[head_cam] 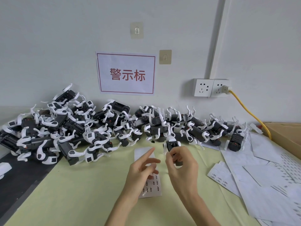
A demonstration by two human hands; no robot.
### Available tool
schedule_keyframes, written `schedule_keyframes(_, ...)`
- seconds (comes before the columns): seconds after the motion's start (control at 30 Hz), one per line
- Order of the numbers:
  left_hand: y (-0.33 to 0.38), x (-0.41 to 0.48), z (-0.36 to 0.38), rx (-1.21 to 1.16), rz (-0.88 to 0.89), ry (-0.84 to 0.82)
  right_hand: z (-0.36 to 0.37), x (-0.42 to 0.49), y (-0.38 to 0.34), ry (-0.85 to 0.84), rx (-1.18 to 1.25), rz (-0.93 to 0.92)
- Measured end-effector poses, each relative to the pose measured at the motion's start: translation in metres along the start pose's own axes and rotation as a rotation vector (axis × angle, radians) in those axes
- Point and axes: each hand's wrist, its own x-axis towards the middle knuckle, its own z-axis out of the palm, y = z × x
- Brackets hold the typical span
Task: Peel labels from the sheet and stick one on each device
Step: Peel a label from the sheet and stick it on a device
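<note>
My right hand [180, 163] grips a black-and-white device [171, 144] and holds it up above the table, just in front of the pile. My left hand [143, 167] hovers beside it with the index finger stretched up toward the device and the other fingers loosely bent. Whether a label sits on the fingertip I cannot tell. The label sheet [152, 185] lies flat on the green mat under my left hand, with printed labels on its lower part and bare backing higher up.
A long pile of black-and-white devices [97, 126] runs along the wall from left to right. Used backing sheets [260, 173] litter the right side, beside a cardboard box [286, 132]. A yellow cable [249, 111] hangs from the wall socket [211, 88]. The green mat [81, 193] covers the table.
</note>
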Motion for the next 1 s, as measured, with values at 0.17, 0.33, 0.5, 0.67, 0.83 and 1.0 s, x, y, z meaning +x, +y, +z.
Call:
schedule_keyframes(0.17, -0.006, 0.004, -0.005, 0.014, -0.071, 0.115, -0.002, 0.007, 0.011, -0.011, -0.281, 0.228)
schedule_keyframes(0.33, -0.012, 0.005, -0.003, 0.097, -0.062, 0.129, -0.003, 0.008, 0.016, -0.072, -0.152, 0.327)
schedule_keyframes(0.5, -0.014, 0.008, -0.001, 0.112, 0.022, 0.266, -0.009, 0.010, 0.004, 0.027, 0.134, 0.263)
schedule_keyframes(0.67, -0.005, 0.010, -0.010, -0.245, -0.047, 0.344, -0.021, 0.015, -0.001, -0.224, 0.544, 0.296)
schedule_keyframes(0.83, 0.000, 0.004, -0.011, -0.489, -0.268, 0.009, -0.021, 0.019, 0.004, -0.426, 0.741, 0.423)
schedule_keyframes(1.0, 0.000, 0.002, -0.009, -0.400, -0.247, -0.175, -0.026, 0.026, 0.008, -0.289, 0.792, 0.495)
